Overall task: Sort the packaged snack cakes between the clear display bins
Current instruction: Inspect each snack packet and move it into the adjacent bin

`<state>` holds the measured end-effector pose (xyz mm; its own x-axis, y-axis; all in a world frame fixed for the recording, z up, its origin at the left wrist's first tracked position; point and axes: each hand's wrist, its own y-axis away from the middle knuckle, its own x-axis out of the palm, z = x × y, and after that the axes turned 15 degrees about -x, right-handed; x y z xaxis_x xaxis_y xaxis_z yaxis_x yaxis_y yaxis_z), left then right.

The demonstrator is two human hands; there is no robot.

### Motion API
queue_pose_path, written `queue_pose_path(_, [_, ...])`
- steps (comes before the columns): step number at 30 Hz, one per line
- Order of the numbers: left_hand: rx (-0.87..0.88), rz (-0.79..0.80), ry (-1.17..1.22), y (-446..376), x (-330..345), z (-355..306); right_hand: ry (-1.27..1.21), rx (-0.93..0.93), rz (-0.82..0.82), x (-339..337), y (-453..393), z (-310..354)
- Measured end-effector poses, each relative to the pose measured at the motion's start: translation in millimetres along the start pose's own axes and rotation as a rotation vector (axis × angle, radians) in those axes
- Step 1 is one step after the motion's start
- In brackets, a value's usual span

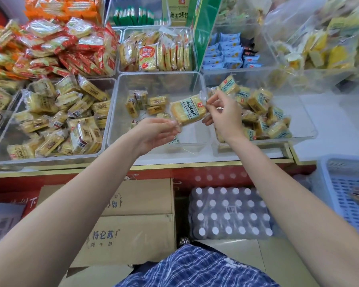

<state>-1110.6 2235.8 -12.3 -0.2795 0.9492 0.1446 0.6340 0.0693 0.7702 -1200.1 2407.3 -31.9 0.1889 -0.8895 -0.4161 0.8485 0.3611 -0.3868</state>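
Shop display surface (pixel 330 112), white with a gold-trimmed front edge, carrying rows of clear bins. Both hands hold one packaged snack cake (pixel 188 110) above the middle front bin (pixel 116 112): the left hand (pixel 155 131) pinches the wrapper's near seam, and the right hand (pixel 223 114) pinches the far seam between thumb and fingers. The cake is yellow, tilted, with teal print on its wrapper. A few small packs (pixel 145 102) lie toward the back of the middle front bin. The left front bin (pixel 0 154) is heaped with yellow cakes bearing dark labels; the right front bin (pixel 305 129) holds a loose pile of teal-printed cakes (pixel 257 108) like the one held. Behind these, bins contain red-wrapped packs (pixel 71 48), yellow packs standing on edge (pixel 158 52) and blue packs (pixel 226 52). Below the front edge stand cardboard boxes (pixel 133 237), a shrink-wrapped case of bottles (pixel 228 214) and a blue plastic basket (pixel 348 193).
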Motion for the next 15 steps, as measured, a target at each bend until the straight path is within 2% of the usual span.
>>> queue_pose_path(5, [-0.004,-0.034,-0.136,-14,23,-13,0.029,0.011,-0.047,-25,6,-18])
queue_pose_path(9, [0.005,-0.022,-0.177,-28,48,-18,0.060,-0.083,-0.098,-45,12,-29])
queue_pose_path(11, [0.072,-0.062,-0.267,-37,56,-18,-0.025,-0.058,-0.035,-60,12,-37])
queue_pose_path(13, [0.177,-0.107,-0.351,-44,59,-18,-0.098,0.018,0.109,-74,12,-45])
queue_pose_path(15, [0.254,-0.117,-0.401,-48,61,-17,-0.052,0.052,0.261,-82,11,-50])
